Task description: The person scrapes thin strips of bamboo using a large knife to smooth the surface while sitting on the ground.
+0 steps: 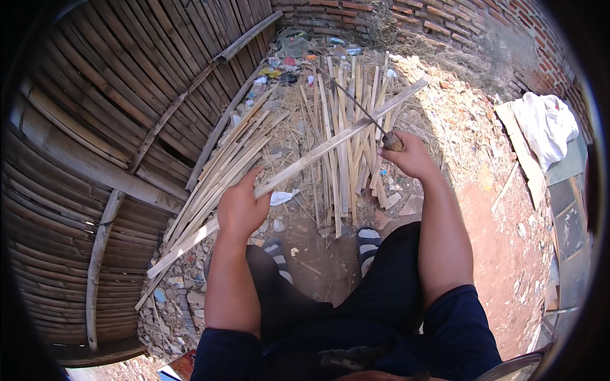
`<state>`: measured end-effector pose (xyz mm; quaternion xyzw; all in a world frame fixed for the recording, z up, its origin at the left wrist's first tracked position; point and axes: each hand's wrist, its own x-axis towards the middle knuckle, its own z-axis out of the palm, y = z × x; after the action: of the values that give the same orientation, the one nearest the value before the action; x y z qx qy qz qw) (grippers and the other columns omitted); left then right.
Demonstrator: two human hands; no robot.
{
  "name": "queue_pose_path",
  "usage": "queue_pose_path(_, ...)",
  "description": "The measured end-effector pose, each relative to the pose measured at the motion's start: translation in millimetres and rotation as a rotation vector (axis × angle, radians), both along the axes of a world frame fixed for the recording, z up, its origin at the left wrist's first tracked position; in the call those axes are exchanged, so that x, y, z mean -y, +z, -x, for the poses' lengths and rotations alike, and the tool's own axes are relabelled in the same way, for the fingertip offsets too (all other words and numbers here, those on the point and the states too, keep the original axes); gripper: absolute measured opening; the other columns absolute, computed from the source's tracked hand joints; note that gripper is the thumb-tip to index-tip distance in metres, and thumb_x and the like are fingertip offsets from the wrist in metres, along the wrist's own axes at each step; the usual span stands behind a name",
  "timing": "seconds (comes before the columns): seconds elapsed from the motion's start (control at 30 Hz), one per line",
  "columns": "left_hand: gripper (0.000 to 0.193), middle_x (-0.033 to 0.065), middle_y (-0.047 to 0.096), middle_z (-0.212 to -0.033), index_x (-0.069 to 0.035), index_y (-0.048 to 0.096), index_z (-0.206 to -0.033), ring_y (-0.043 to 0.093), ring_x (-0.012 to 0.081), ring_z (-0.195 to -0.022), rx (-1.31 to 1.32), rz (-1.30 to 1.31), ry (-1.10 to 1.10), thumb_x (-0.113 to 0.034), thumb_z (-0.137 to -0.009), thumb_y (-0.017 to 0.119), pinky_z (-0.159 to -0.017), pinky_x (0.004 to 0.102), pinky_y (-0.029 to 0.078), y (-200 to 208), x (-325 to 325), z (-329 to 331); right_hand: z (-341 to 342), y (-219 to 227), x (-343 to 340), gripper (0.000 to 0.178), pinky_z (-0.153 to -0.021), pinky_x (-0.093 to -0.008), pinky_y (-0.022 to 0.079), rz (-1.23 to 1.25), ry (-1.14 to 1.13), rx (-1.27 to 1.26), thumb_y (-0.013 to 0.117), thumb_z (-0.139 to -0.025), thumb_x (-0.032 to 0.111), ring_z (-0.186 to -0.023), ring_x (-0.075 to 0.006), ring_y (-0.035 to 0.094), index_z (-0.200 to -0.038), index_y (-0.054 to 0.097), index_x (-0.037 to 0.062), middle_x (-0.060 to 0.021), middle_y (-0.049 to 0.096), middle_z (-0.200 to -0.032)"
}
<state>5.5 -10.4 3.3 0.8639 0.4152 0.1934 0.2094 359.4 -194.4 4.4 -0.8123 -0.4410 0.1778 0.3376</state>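
A long pale bamboo strip (298, 166) runs slantwise across the view, from the lower left to the upper right. My left hand (243, 208) is closed around it near its lower part. In my right hand (412, 155) is a long-bladed knife (356, 103), gripped by its stubby wooden handle. Its thin dark blade points up and to the left and crosses the strip near the upper end; whether they touch, I cannot tell. Below and beyond the strip, several loose bamboo strips (344, 171) lie in a bundle on the ground between my hands.
More strips (213, 174) lie at the left, beside a slatted bamboo wall (146, 70). A brick wall (438, 25) stands at the back. Rubble and litter (289, 47) cover the ground. A white cloth (549, 130) lies at the right. My sandaled feet (367, 247) are below.
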Motion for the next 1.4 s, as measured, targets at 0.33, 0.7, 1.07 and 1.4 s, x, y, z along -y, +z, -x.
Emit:
queue_pose_path(0.33, 0.054, 0.0236, 0.077, -0.092, -0.015, 0.069, -0.139, 0.074, 0.0445, -0.089, 0.015, -0.105, 0.019, -0.028, -0.087, 0.079, -0.081, 0.0511, 0.059, -10.8, 0.1, -0.4, 74.8, 27.4, -16.2, 0.033, -0.075, -0.0477, 0.053, 0.184, 0.359, 0.296, 0.083, -0.089, 0.034, -0.084, -0.0396, 0.072, -0.103, 0.073, 0.0058, -0.0214, 0.071, -0.086)
queue_pose_path(0.7, 0.056, 0.0225, 0.076, -0.093, -0.015, 0.069, -0.140, 0.074, 0.0434, -0.088, 0.039, -0.102, 0.106, -0.025, -0.085, 0.080, -0.080, 0.0494, 0.058, -2.4, -7.2, 7.4, 5.8, 4.9, 1.5, 0.045, -0.085, -0.0462, 0.056, 0.011, -0.063, -0.045, 0.084, -0.088, 0.037, -0.093, -0.0361, 0.073, -0.112, 0.073, 0.0004, -0.0212, 0.074, -0.095)
queue_pose_path(1.07, 0.060, 0.0219, 0.077, -0.095, -0.015, 0.067, -0.142, 0.075, 0.0428, -0.090, 0.026, -0.087, 0.070, -0.025, -0.084, 0.080, -0.080, 0.0510, 0.059, -5.7, -6.6, 9.3, 52.7, 15.1, -7.2, 0.032, -0.072, -0.0448, 0.053, 0.014, 0.262, 0.273, 0.086, -0.085, 0.028, -0.074, -0.0341, 0.069, -0.097, 0.070, 0.0032, -0.0167, 0.070, -0.079)
queue_pose_path(1.4, 0.058, 0.0209, 0.075, -0.090, -0.014, 0.068, -0.140, 0.075, 0.0415, -0.085, 0.069, -0.159, 0.095, -0.021, -0.084, 0.079, -0.077, 0.0489, 0.058, -7.5, -7.9, 6.1, 16.2, 13.6, 9.1, 0.040, -0.080, -0.0447, 0.054, 0.016, 0.036, 0.099, 0.085, -0.087, 0.033, -0.086, -0.0327, 0.070, -0.106, 0.073, 0.0007, -0.0195, 0.072, -0.090)
